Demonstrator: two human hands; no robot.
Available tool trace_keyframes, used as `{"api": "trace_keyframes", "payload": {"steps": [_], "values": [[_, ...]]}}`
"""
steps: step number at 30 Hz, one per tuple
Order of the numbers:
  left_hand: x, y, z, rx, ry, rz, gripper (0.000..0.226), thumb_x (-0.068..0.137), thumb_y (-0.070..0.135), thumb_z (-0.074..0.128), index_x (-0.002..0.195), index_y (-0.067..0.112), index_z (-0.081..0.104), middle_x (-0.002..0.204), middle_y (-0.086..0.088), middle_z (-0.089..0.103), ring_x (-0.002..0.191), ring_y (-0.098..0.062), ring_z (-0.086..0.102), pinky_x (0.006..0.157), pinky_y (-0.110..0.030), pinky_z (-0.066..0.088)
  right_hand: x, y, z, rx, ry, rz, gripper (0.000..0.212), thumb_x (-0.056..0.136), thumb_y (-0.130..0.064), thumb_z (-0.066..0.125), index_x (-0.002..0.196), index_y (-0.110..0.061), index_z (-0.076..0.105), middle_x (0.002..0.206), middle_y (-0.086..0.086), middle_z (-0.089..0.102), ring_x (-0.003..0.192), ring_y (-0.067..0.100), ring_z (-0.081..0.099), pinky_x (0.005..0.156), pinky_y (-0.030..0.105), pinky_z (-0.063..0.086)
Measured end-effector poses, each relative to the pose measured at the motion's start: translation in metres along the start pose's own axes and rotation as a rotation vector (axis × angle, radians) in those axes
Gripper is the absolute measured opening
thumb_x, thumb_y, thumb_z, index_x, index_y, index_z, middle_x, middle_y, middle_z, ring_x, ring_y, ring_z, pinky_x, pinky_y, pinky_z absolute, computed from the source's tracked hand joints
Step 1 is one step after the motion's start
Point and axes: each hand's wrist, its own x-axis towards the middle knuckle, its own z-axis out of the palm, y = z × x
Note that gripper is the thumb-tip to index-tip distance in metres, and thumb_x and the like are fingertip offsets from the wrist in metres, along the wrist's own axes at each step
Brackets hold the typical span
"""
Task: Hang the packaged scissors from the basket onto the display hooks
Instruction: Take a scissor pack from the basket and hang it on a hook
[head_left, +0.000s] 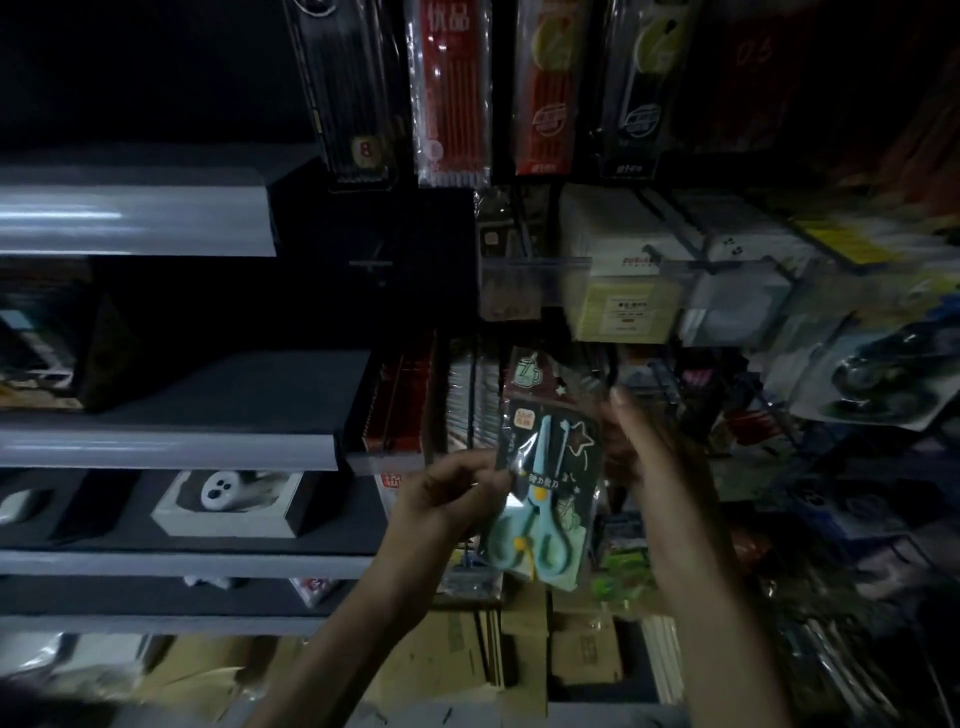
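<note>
A packaged pair of light-blue scissors (545, 499) on a dark card in clear wrap is held upright in front of the display. My left hand (447, 499) pinches the pack's left edge. My right hand (644, 457) is at the pack's right side, fingers reaching up behind its top corner; it is blurred, so its grip is unclear. Just above the held pack, another dark card pack (530, 371) hangs on the display. The hook itself and the basket are not visible.
Pen packs (452, 93) hang at the top. Grey shelves (171, 447) run along the left, with a white boxed item (228, 499). Boxes of stationery (623, 306) and blister packs (878, 379) fill the right. Cardboard cartons (519, 649) sit below.
</note>
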Motion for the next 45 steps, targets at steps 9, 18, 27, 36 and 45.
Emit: {"api": "trace_keyframes", "payload": {"steps": [9,18,27,36,45], "values": [[0.005,0.004,0.001,0.093,-0.011,0.044,0.027,0.091,0.022,0.072,0.103,-0.002,0.07,0.099,-0.012,0.076,0.097,-0.029,0.075,0.08,-0.033,0.062,-0.009,0.002,0.017,0.21,0.061,-0.097,0.014,0.088,-0.019,0.078,0.102,-0.016,0.079,0.098,0.001,0.08,0.098,0.02,0.076,0.092,0.045,0.06],[0.031,0.033,0.023,0.041,0.088,0.123,0.004,0.095,0.01,0.074,0.096,0.006,0.074,0.095,-0.012,0.078,0.087,-0.022,0.075,0.078,-0.031,0.061,-0.014,0.004,0.017,0.039,0.146,-0.349,0.013,0.088,-0.016,0.079,0.095,-0.028,0.079,0.09,-0.014,0.079,0.088,0.004,0.076,0.075,0.018,0.059],[0.038,0.037,0.033,0.01,0.162,0.166,0.023,0.089,0.014,0.078,0.096,-0.008,0.071,0.094,-0.017,0.079,0.092,-0.033,0.078,0.084,-0.044,0.065,-0.01,0.0,0.018,0.218,0.032,-0.209,0.01,0.086,-0.018,0.078,0.095,-0.02,0.078,0.093,-0.009,0.08,0.092,0.004,0.075,0.074,0.013,0.054],[0.053,0.059,0.029,0.065,0.255,0.198,0.028,0.093,0.017,0.077,0.12,0.018,0.072,0.105,-0.006,0.08,0.106,-0.027,0.076,0.092,-0.039,0.063,0.007,0.016,0.008,0.221,0.224,-0.263,0.008,0.086,-0.006,0.08,0.091,-0.008,0.075,0.087,-0.002,0.08,0.088,0.011,0.077,0.075,0.017,0.057],[0.052,0.095,0.033,-0.028,0.278,0.255,0.029,0.099,0.013,0.071,0.129,0.014,0.068,0.111,-0.009,0.079,0.105,-0.026,0.077,0.089,-0.029,0.06,0.015,0.023,-0.003,0.088,0.255,-0.335,0.002,0.093,-0.011,0.074,0.095,-0.011,0.073,0.088,-0.003,0.078,0.089,0.006,0.073,0.075,0.013,0.053]]}}
